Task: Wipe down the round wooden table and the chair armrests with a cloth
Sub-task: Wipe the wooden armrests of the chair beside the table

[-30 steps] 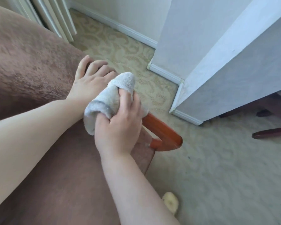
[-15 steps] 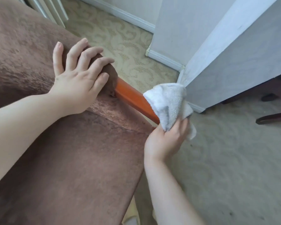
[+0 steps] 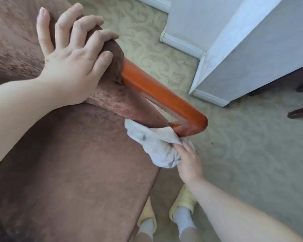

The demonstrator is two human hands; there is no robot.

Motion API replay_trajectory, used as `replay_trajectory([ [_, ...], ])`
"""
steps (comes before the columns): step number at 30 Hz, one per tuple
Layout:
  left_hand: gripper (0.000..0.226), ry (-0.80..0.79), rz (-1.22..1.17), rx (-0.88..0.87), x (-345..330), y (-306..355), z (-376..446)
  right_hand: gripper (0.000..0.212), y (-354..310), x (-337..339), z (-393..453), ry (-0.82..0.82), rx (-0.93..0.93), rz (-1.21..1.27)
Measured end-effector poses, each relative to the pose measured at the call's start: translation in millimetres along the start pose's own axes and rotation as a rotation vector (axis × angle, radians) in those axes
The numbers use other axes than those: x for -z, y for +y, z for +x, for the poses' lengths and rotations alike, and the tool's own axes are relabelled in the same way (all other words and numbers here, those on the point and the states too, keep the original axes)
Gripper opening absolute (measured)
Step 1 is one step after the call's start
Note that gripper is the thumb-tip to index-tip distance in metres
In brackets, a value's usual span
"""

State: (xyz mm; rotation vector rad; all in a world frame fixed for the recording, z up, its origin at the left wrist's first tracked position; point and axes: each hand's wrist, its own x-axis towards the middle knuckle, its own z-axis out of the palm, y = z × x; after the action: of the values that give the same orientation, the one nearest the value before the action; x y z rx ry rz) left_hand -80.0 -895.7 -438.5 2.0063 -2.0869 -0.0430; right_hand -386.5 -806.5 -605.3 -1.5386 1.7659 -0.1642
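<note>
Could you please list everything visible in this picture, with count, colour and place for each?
chair: one, brown upholstery, left and centre
armrest: one, orange-brown wood, centre
cloth: one, white, smudged, below the armrest's front end
carpet: one, beige patterned, right
wall corner: one, white with baseboard, upper right
dark furniture legs: dark brown, right edge
slippers: two, yellow, bottom
left hand: on the chair's padded arm
right hand: gripping the cloth

Glossy wooden armrest [image 3: 164, 96], fuzzy terry cloth [image 3: 157, 147].
</note>
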Motion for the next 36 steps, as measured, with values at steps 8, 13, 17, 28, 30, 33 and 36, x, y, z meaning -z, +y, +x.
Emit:
replay_trajectory([
  [8, 0.041, -0.022, -0.008, 0.017, 3.9, 1.0, 1.2, 0.017, -183.3, -40.5, -12.4, 0.055, -0.806, 1.164],
  [13, 0.043, -0.070, 0.012, 0.046, 7.8, 1.9, 3.9, 0.026, -217.5, 44.4, -60.8, -0.163, -0.481, 1.269],
  [17, 0.043, -0.109, -0.002, 0.075, 12.0, 3.8, 3.1, 0.026, -195.7, 125.6, -108.3, -0.035, -0.229, 1.167],
  [28, 0.054, -0.140, 0.031, 0.041, 12.6, 0.7, -1.7, 0.042, -252.7, 65.8, -3.4, 0.311, 0.027, -0.018],
  [30, 0.058, -0.135, 0.033, 0.032, 10.4, -0.7, -1.4, 0.051, -264.4, 45.6, -3.8, 0.435, 0.178, 0.063],
  [33, 0.061, -0.126, 0.050, 0.030, 11.5, -2.4, -0.9, 0.060, -217.4, 63.7, -13.8, 0.420, 0.516, -0.008],
  [36, 0.058, -0.115, 0.076, -0.027, 20.0, -9.1, -5.0, 0.051, -131.0, 106.6, -4.6, 0.293, 0.595, -0.213],
])
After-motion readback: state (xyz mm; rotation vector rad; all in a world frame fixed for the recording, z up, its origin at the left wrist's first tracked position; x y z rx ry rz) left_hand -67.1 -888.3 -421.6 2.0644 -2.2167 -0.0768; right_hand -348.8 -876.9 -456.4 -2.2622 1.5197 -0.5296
